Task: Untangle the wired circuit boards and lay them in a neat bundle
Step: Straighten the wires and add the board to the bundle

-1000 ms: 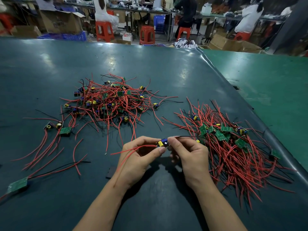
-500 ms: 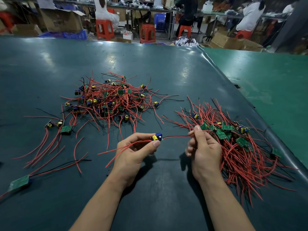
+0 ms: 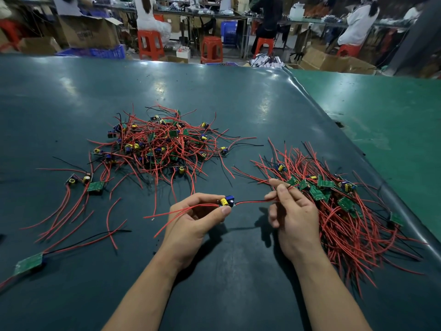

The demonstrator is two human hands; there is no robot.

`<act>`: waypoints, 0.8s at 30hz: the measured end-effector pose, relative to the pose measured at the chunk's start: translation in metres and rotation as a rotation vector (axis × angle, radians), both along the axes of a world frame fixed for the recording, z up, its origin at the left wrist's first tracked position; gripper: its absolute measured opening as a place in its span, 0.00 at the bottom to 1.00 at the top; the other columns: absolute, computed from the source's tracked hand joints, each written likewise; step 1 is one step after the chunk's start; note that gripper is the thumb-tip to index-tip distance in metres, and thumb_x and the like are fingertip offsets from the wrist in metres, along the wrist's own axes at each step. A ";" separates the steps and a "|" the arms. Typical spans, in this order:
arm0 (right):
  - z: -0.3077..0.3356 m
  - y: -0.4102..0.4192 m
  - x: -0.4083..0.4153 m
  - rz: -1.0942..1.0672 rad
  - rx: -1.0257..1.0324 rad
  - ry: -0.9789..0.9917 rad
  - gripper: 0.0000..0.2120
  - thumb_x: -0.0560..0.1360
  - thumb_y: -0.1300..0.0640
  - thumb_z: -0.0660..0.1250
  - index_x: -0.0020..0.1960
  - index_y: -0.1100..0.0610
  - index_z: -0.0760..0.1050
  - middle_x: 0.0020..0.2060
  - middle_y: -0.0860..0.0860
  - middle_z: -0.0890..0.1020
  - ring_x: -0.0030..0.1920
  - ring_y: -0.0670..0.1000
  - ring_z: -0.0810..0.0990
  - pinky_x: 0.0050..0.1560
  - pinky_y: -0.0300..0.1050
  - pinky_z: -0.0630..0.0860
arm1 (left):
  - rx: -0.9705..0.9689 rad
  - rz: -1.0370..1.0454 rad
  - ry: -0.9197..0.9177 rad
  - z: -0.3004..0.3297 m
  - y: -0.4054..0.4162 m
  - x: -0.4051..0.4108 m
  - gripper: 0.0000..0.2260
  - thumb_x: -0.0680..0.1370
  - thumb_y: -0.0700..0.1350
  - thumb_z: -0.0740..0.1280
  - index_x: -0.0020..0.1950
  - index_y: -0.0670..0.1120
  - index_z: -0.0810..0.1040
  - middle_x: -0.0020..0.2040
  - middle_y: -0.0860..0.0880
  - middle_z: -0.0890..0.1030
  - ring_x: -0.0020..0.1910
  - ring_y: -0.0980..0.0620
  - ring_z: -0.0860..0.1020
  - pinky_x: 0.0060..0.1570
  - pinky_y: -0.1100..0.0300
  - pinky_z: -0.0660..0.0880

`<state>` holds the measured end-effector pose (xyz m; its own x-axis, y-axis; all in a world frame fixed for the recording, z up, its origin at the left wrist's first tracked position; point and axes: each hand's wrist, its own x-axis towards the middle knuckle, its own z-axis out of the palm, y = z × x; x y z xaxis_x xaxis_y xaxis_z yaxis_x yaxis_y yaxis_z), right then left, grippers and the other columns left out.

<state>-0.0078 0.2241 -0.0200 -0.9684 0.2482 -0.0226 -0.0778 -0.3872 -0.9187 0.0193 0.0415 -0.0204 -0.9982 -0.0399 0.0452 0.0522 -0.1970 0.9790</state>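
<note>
My left hand [image 3: 195,220] pinches a small circuit board [image 3: 227,201] with a yellow capacitor and a blue part, its red wires trailing left across my fingers. My right hand [image 3: 292,211] pinches the red and black wires [image 3: 250,201] that run right from that board, stretched almost straight between both hands. A tangled heap of wired boards [image 3: 162,144] lies beyond my left hand. A laid-out bundle of boards with red wires [image 3: 338,206] sits just right of my right hand.
Loose boards with wires lie at the left [image 3: 95,186] and one at the near left [image 3: 28,263]. The dark mat [image 3: 214,91] ends in a raised edge at the right, beside a green table [image 3: 386,111]. Stools, boxes and seated people are behind.
My hands have drawn apart: the right hand slid away from the board along its wires toward the bundle, pulling them straight. The left hand kept hold of the board.
</note>
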 end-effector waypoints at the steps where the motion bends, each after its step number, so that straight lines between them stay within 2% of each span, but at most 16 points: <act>1: 0.001 0.001 0.000 0.008 -0.056 -0.014 0.09 0.81 0.62 0.60 0.51 0.60 0.80 0.34 0.51 0.83 0.22 0.44 0.71 0.20 0.34 0.64 | 0.006 0.003 -0.001 0.000 0.000 0.000 0.10 0.65 0.44 0.77 0.45 0.47 0.86 0.38 0.48 0.84 0.36 0.54 0.80 0.39 0.66 0.76; 4: 0.001 0.000 0.000 0.004 -0.136 -0.032 0.09 0.81 0.61 0.61 0.51 0.61 0.80 0.35 0.53 0.84 0.23 0.45 0.73 0.21 0.34 0.66 | 0.024 0.002 -0.009 -0.001 0.000 0.000 0.09 0.65 0.43 0.77 0.45 0.47 0.85 0.38 0.48 0.84 0.36 0.54 0.80 0.39 0.66 0.76; 8: -0.004 -0.003 0.000 -0.075 0.024 0.000 0.09 0.82 0.61 0.61 0.52 0.60 0.80 0.28 0.52 0.81 0.21 0.45 0.72 0.20 0.35 0.66 | -0.005 -0.014 -0.003 0.000 -0.002 0.001 0.10 0.66 0.42 0.79 0.45 0.47 0.85 0.39 0.47 0.85 0.37 0.54 0.81 0.40 0.65 0.77; 11: -0.005 -0.004 0.001 -0.093 0.101 0.021 0.08 0.81 0.61 0.62 0.56 0.59 0.79 0.27 0.52 0.80 0.21 0.45 0.72 0.20 0.36 0.67 | -0.014 -0.028 -0.004 0.000 -0.001 0.001 0.09 0.66 0.43 0.77 0.45 0.48 0.86 0.38 0.48 0.85 0.37 0.53 0.81 0.39 0.64 0.77; 13: -0.003 -0.006 0.002 -0.053 0.039 0.040 0.08 0.79 0.57 0.65 0.57 0.55 0.79 0.32 0.53 0.83 0.24 0.47 0.76 0.22 0.37 0.71 | 0.037 0.001 -0.011 0.000 -0.001 -0.001 0.09 0.66 0.42 0.78 0.45 0.48 0.85 0.38 0.48 0.84 0.36 0.53 0.80 0.39 0.65 0.76; 16: -0.001 -0.013 0.006 0.104 0.087 -0.001 0.20 0.71 0.49 0.68 0.59 0.58 0.77 0.41 0.49 0.86 0.31 0.49 0.81 0.26 0.38 0.76 | 0.111 0.048 -0.016 -0.001 -0.001 -0.002 0.10 0.65 0.42 0.79 0.44 0.47 0.85 0.39 0.48 0.84 0.37 0.54 0.79 0.41 0.65 0.76; 20: -0.002 -0.020 0.014 0.238 0.380 0.047 0.11 0.74 0.51 0.67 0.49 0.57 0.82 0.33 0.49 0.84 0.27 0.45 0.76 0.27 0.35 0.72 | 0.008 0.000 0.039 0.000 0.001 0.000 0.11 0.65 0.41 0.77 0.46 0.45 0.85 0.42 0.47 0.85 0.41 0.54 0.82 0.42 0.66 0.76; 24: 0.000 -0.019 0.014 0.205 0.469 0.126 0.09 0.77 0.58 0.67 0.42 0.59 0.83 0.32 0.43 0.82 0.27 0.41 0.71 0.28 0.32 0.67 | -0.022 -0.061 0.031 0.000 0.003 0.000 0.12 0.65 0.39 0.78 0.46 0.41 0.84 0.43 0.45 0.86 0.42 0.53 0.83 0.43 0.63 0.77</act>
